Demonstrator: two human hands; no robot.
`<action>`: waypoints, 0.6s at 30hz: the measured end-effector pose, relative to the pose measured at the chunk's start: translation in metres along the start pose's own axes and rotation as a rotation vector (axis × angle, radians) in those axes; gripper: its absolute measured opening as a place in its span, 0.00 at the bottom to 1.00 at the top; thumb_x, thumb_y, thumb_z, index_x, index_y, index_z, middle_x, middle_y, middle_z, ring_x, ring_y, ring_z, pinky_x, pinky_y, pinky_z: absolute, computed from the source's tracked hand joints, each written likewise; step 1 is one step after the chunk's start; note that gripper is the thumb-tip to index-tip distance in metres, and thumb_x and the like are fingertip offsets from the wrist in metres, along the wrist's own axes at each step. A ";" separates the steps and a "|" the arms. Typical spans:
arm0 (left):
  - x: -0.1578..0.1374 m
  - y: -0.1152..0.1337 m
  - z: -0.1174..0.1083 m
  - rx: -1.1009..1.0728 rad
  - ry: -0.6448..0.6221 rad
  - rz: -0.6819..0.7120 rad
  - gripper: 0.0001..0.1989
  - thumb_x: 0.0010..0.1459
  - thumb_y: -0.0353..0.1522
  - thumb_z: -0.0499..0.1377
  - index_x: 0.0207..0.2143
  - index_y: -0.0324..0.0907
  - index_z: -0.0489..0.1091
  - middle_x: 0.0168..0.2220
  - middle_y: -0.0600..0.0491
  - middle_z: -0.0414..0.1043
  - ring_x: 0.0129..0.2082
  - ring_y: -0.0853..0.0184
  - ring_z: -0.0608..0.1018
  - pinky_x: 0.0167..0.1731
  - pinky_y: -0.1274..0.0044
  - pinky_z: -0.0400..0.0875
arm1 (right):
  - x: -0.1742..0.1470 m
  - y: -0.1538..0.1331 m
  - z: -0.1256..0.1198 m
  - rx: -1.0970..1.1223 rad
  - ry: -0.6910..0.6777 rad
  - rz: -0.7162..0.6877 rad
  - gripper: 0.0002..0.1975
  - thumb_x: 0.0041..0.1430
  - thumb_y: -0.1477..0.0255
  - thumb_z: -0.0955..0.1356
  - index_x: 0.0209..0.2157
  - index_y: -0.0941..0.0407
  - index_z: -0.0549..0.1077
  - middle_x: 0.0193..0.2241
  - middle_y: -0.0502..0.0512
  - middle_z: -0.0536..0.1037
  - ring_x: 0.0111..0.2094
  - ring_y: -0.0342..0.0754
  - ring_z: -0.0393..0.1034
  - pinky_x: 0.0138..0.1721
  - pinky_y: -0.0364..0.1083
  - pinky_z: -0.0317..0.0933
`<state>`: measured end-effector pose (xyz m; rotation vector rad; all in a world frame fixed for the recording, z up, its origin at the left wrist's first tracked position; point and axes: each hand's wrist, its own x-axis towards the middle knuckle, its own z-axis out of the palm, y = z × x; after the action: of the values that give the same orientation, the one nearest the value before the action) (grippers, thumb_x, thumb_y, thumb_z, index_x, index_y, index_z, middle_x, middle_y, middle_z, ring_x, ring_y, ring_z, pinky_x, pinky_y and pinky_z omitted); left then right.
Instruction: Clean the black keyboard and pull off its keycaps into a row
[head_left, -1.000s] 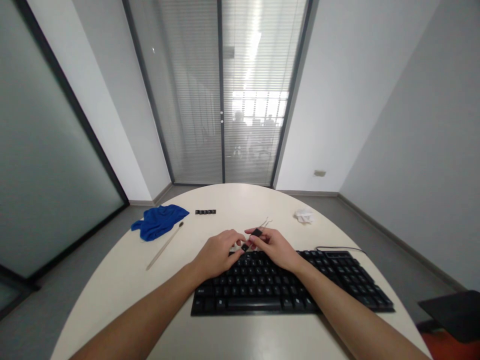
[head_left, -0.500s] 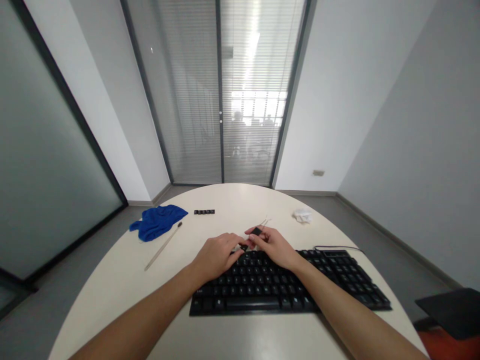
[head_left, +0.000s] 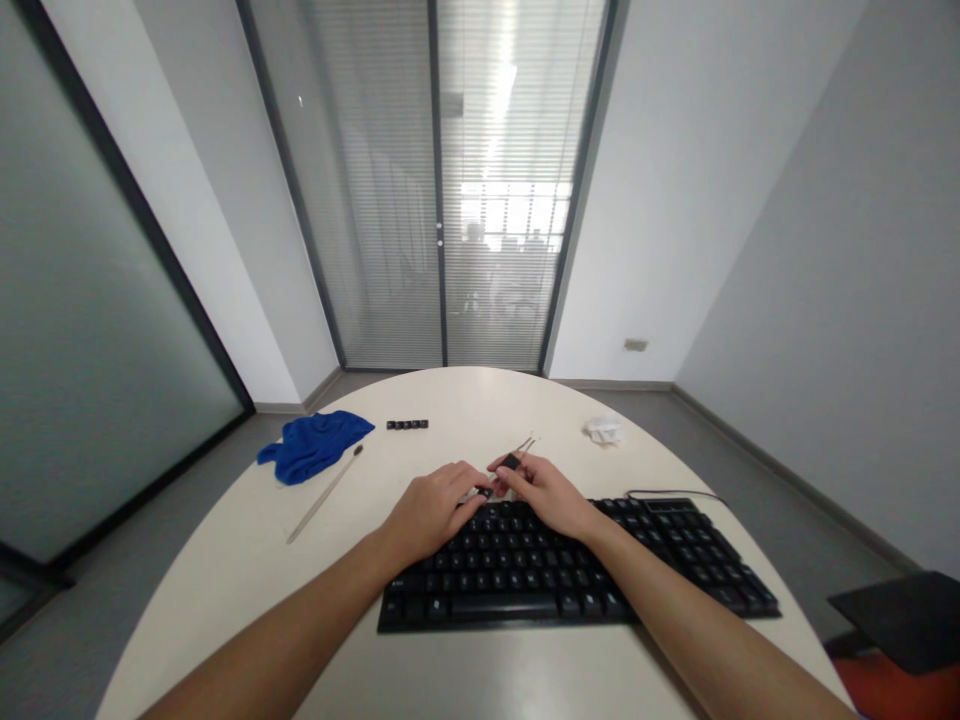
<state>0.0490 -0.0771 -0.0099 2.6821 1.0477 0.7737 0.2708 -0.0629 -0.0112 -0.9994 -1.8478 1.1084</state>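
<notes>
A black keyboard (head_left: 510,580) lies in front of me on the round table, both hands over its far edge. My left hand (head_left: 435,510) is closed, thumb and fingertips pinching a small black keycap (head_left: 485,492). Close beside it, my right hand (head_left: 551,492) grips a keycap puller by its black handle (head_left: 511,461). Two thin wire prongs (head_left: 528,443) stick out from it, pointing away from me. A row of several loose black keycaps (head_left: 407,425) sits farther back on the table.
A blue cloth (head_left: 315,447) and a thin brush (head_left: 324,497) with a dark-bristled head lie at the left. A crumpled white tissue (head_left: 603,431) is at the right. The keyboard's cable (head_left: 675,493) runs over the table's right edge. A chair (head_left: 900,620) stands at the lower right.
Both hands stay almost in place. The keycap in my left fingers has tilted slightly, and the puller in my right hand has shifted a little. The whole view has drifted marginally.
</notes>
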 end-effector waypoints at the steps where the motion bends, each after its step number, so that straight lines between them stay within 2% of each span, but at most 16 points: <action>1: 0.000 0.000 0.000 0.020 0.000 0.024 0.07 0.67 0.32 0.54 0.46 0.47 0.69 0.46 0.54 0.74 0.46 0.65 0.76 0.46 0.74 0.71 | 0.000 0.000 0.000 0.009 -0.001 -0.004 0.21 0.65 0.54 0.64 0.43 0.58 0.73 0.31 0.54 0.79 0.35 0.49 0.74 0.40 0.46 0.65; 8: -0.001 -0.001 0.001 0.132 0.016 0.114 0.10 0.68 0.33 0.54 0.50 0.47 0.69 0.48 0.52 0.74 0.46 0.64 0.76 0.44 0.73 0.74 | -0.001 -0.002 0.001 -0.003 -0.018 -0.053 0.17 0.67 0.57 0.64 0.40 0.57 0.74 0.33 0.53 0.78 0.37 0.48 0.73 0.43 0.47 0.65; 11: 0.000 0.000 0.001 0.179 0.013 0.161 0.10 0.68 0.33 0.54 0.50 0.45 0.69 0.50 0.50 0.72 0.47 0.63 0.76 0.45 0.72 0.75 | -0.002 -0.004 0.002 -0.062 -0.016 -0.061 0.17 0.67 0.57 0.64 0.37 0.56 0.74 0.32 0.53 0.78 0.36 0.48 0.73 0.42 0.46 0.65; 18: 0.000 0.004 -0.002 0.178 -0.008 0.250 0.10 0.69 0.33 0.53 0.49 0.43 0.68 0.47 0.50 0.74 0.45 0.64 0.76 0.42 0.73 0.75 | 0.000 -0.001 0.004 -0.138 0.044 0.000 0.18 0.66 0.55 0.63 0.34 0.55 0.71 0.29 0.53 0.80 0.32 0.48 0.74 0.39 0.46 0.66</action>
<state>0.0505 -0.0797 -0.0067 3.0068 0.8241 0.7407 0.2669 -0.0648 -0.0113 -1.0936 -1.9096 0.9614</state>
